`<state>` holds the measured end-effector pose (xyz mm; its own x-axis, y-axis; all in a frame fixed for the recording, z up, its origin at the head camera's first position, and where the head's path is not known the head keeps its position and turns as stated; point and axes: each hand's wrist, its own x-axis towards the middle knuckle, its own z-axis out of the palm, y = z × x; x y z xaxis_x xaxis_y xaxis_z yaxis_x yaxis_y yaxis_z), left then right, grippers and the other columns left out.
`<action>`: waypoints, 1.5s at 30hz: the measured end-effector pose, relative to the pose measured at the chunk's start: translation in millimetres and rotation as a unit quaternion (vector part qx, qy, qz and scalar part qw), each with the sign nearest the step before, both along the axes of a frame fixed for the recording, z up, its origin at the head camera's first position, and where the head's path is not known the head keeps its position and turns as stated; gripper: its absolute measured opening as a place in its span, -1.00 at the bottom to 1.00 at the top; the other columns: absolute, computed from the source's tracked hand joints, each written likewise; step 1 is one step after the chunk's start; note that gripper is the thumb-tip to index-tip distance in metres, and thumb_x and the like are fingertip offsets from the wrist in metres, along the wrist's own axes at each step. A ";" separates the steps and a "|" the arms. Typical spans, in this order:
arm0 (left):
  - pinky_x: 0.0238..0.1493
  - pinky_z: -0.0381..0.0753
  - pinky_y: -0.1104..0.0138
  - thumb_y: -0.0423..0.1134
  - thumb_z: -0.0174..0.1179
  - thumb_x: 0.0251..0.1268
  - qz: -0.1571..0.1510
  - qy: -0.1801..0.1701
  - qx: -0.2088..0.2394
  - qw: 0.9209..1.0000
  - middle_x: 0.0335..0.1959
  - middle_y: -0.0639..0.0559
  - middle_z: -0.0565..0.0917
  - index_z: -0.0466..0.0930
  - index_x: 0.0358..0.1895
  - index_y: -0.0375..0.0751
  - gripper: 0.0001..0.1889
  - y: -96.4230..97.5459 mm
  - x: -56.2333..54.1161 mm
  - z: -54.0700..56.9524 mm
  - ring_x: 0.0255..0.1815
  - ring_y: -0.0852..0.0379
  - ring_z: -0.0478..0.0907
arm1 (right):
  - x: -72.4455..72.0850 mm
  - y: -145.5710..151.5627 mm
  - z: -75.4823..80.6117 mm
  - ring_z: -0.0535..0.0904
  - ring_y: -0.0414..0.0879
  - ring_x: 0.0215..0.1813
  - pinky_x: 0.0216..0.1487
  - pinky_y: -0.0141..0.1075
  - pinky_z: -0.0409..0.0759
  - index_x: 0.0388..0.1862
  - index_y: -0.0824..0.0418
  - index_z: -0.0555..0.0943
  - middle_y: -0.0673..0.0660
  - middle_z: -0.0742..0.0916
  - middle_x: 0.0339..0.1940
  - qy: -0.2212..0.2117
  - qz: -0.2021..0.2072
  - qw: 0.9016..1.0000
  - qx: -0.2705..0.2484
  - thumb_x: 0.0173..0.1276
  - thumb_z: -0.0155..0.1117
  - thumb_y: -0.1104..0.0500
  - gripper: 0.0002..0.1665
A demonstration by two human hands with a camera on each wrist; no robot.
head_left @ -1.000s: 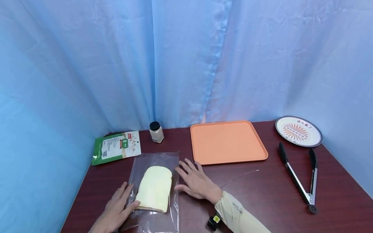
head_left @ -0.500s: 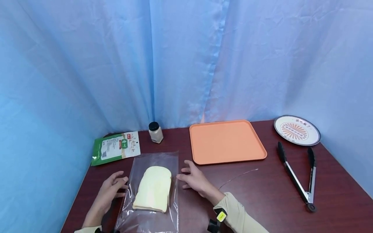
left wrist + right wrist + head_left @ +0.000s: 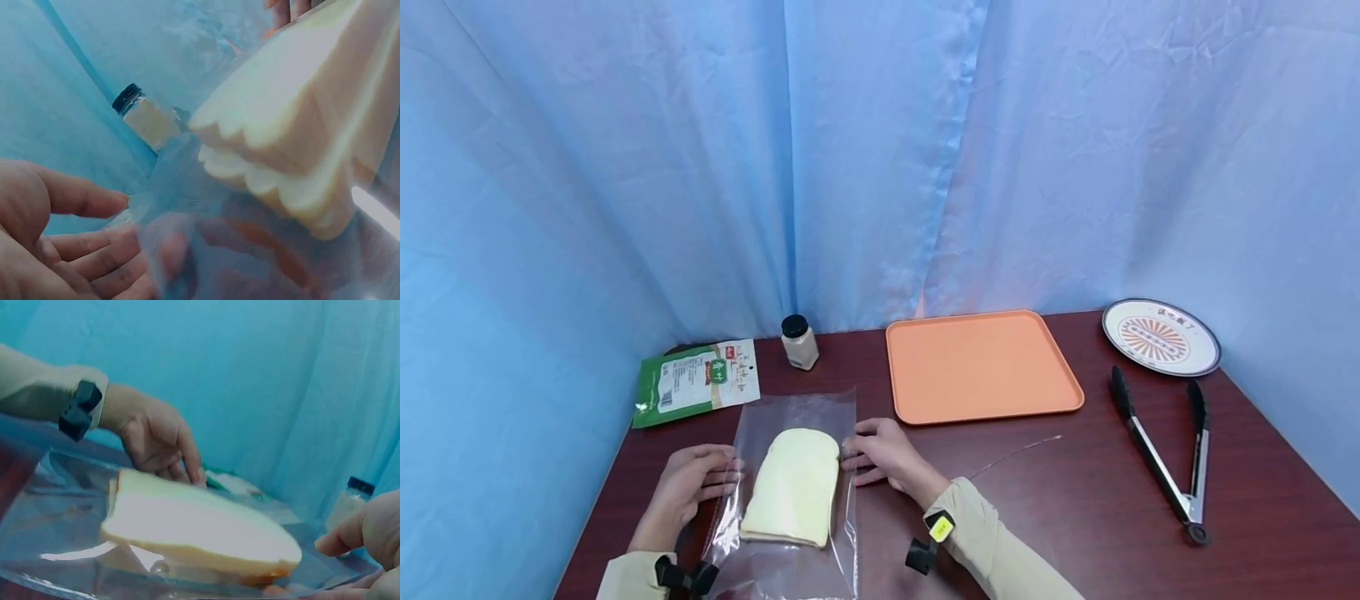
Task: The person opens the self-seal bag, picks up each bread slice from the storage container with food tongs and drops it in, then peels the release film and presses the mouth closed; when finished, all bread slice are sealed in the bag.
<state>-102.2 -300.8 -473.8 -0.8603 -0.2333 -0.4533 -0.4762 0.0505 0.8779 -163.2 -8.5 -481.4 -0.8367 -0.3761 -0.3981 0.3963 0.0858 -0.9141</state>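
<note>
Slices of white bread [image 3: 793, 483], at least two stacked, lie inside a clear plastic bag [image 3: 790, 575] flat on the table. At the bag's left edge is my left hand [image 3: 688, 479]; the left wrist view shows its fingers [image 3: 115, 262] partly behind the film and the thumb apart from them. My right hand [image 3: 886, 454] is at the bag's right edge, beside the bread's upper corner. In the right wrist view its thumb [image 3: 344, 537] stands above the bag, and its fingers are low at the edge and partly hidden.
A green-and-white packet [image 3: 696, 383] and a black-capped jar [image 3: 800, 346] stand behind the bag. An orange tray [image 3: 985, 367] lies at the back. To the right are open tongs [image 3: 1168, 467] and a patterned plate [image 3: 1161, 337]. A thin tie [image 3: 1018, 452] lies below the tray.
The left hand lifted from the bag's lower left and moved up along its left edge. The right hand turned onto its side, drew off slightly, then came back to the right edge.
</note>
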 end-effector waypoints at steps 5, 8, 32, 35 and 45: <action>-0.57 0.56 0.45 -0.36 0.15 0.37 0.007 0.002 -0.061 0.998 -0.57 0.19 0.63 0.62 0.02 -0.50 -0.72 8.6 -3.5 -0.7 -0.58 0.30 0.49 | -5.6 -7.4 -7.0 0.78 -0.10 -0.44 -0.44 -0.21 0.78 -0.05 0.47 0.64 0.27 0.81 -0.34 0.030 -0.022 0.998 0.046 0.39 0.21 0.28 -0.73; -0.56 0.57 0.44 -0.35 0.17 0.38 0.001 0.011 -0.074 0.997 -0.55 0.19 0.67 0.63 -0.02 -0.49 -0.75 12.8 -3.7 1.0 -0.56 0.31 0.54 | -7.2 -9.9 -8.9 0.74 -0.17 -0.51 -0.50 -0.25 0.75 -0.17 0.44 0.68 0.22 0.81 -0.42 0.042 -0.037 0.997 0.055 0.38 0.21 0.31 -0.80; -0.33 0.77 0.33 -0.34 0.21 0.41 0.044 0.222 -0.018 0.974 -0.41 0.22 0.80 0.68 -0.17 -0.35 -0.87 11.4 30.8 38.2 -0.37 0.28 0.76 | 21.3 -11.2 66.0 0.79 -0.06 -0.38 -0.36 -0.25 0.78 -0.26 0.33 0.74 0.28 0.82 -0.35 0.283 -0.020 0.958 0.053 0.40 0.27 0.30 -0.86; -0.32 0.77 0.31 -0.35 0.22 0.40 0.057 0.250 -0.012 0.966 -0.38 0.21 0.81 0.70 -0.16 -0.34 -0.88 11.2 39.5 46.6 -0.35 0.26 0.77 | 29.3 -9.0 80.9 0.76 -0.14 -0.41 -0.40 -0.38 0.73 -0.27 0.27 0.76 0.21 0.83 -0.38 0.345 -0.013 0.936 0.063 0.39 0.30 0.26 -0.88; -0.23 0.74 0.35 -0.46 0.20 0.36 0.059 0.298 -0.026 0.953 -0.32 0.18 0.82 0.63 -0.11 -0.56 -0.83 18.1 64.9 55.4 -0.30 0.27 0.75 | 48.9 5.2 96.4 0.66 -0.38 -0.39 -0.36 -0.51 0.65 -0.30 0.18 0.77 0.07 0.83 -0.38 0.469 -0.010 0.881 0.063 0.35 0.36 0.22 -0.92</action>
<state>-37.2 -282.7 -418.3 -0.9281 -0.3522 0.1211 0.0999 0.0781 0.9919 -114.3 -3.3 -385.0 -0.8250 -0.3602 0.4355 -0.5267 0.2106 -0.8235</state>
